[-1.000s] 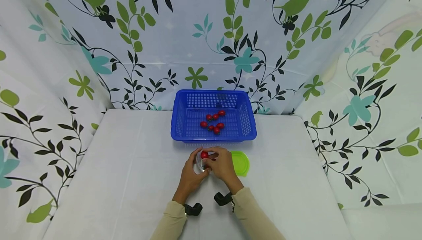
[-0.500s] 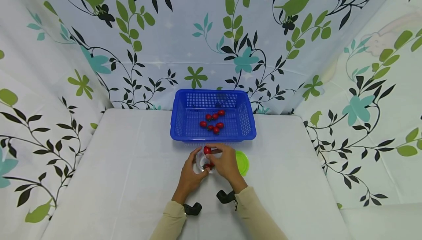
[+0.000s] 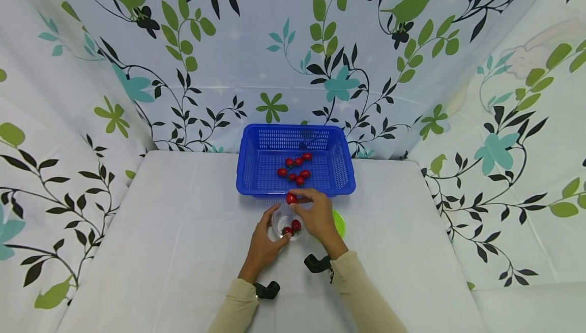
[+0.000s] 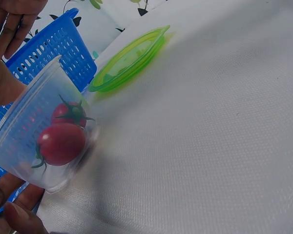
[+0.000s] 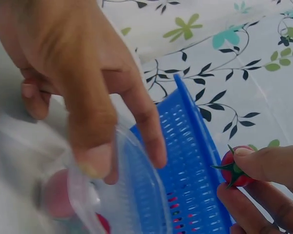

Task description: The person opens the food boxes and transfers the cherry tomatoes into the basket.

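Observation:
My left hand (image 3: 265, 244) holds a small clear plastic container (image 4: 19, 141) round its side on the white tabletop. Inside lie two cherry tomatoes, one in front (image 4: 62, 144) and one behind it (image 4: 71, 115), both with green stems. Between thumb and fingers my right hand (image 3: 319, 217) pinches another cherry tomato (image 5: 237, 165), its green calyx showing in the right wrist view. That hand hovers between the container and the near rim of a blue basket (image 3: 240, 170). A bright green lid (image 4: 132, 58) lies right of the container, partly covered by the right hand in the head view.
Several more cherry tomatoes (image 3: 305, 174) lie spread on the basket's floor. Behind the white table (image 3: 197, 251) hangs a cloth (image 3: 256, 43) printed with leaves and birds, which also lines both sides.
The right hand has lifted its tomato up from the container and moved it forward, toward the basket. Two tomatoes inside the container have come into sight. My left hand has stayed in place.

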A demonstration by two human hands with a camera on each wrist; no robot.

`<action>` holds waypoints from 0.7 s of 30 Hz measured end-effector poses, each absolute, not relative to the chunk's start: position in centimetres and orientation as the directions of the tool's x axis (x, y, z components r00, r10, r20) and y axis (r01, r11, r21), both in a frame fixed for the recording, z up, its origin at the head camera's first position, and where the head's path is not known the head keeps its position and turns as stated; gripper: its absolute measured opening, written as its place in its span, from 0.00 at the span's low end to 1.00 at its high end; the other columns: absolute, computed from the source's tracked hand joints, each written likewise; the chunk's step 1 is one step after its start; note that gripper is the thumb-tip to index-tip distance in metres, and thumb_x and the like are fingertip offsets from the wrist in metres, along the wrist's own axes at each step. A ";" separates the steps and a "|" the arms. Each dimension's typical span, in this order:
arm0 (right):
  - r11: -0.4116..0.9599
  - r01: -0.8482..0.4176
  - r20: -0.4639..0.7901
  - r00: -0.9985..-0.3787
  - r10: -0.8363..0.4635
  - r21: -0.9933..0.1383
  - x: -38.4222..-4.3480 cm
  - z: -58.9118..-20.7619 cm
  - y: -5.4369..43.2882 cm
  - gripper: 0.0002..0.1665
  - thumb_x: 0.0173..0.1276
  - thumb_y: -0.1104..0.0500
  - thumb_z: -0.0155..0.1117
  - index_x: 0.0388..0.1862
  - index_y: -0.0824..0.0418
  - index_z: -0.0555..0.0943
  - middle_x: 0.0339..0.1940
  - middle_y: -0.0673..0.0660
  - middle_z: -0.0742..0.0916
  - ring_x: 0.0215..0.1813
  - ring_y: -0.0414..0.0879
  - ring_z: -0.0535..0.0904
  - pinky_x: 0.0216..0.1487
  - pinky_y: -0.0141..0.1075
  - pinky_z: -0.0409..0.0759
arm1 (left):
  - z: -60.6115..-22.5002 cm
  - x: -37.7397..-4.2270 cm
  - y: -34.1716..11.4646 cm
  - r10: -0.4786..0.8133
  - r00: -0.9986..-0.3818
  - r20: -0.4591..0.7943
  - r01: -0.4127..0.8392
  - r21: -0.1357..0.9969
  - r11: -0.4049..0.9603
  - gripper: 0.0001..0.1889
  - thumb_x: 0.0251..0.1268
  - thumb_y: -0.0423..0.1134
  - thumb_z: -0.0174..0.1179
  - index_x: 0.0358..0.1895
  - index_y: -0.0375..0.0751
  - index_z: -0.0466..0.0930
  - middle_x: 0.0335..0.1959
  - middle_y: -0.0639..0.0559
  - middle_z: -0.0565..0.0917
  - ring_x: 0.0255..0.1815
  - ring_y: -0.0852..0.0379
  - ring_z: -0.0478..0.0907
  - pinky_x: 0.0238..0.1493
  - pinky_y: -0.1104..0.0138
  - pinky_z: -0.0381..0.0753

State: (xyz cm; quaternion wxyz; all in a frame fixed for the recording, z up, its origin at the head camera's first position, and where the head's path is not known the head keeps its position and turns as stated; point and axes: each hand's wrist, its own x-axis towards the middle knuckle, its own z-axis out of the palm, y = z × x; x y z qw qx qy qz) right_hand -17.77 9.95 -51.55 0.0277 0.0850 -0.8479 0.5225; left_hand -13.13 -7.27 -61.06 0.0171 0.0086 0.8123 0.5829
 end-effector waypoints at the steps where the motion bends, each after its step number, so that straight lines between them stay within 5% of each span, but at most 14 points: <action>1: 0.436 -0.181 0.144 -0.983 -0.117 -0.881 -17.9 -51.4 10.0 0.21 0.67 0.64 0.78 0.58 0.54 0.91 0.55 0.54 0.92 0.54 0.54 0.89 0.62 0.56 0.84 | -61.0 -13.1 -7.3 0.035 -0.999 -0.018 -0.007 0.948 0.317 0.45 0.60 0.39 0.75 0.81 0.63 0.65 0.80 0.44 0.72 0.75 0.41 0.73 0.76 0.41 0.69; 21: 0.469 -0.174 0.163 -0.985 -0.065 -0.866 -21.1 -50.5 11.1 0.21 0.71 0.64 0.73 0.61 0.51 0.90 0.63 0.55 0.90 0.58 0.55 0.89 0.62 0.51 0.86 | -60.8 -13.1 -7.3 0.037 -0.999 -0.004 0.007 0.950 0.312 0.45 0.60 0.39 0.75 0.81 0.59 0.65 0.78 0.43 0.73 0.72 0.40 0.75 0.74 0.41 0.70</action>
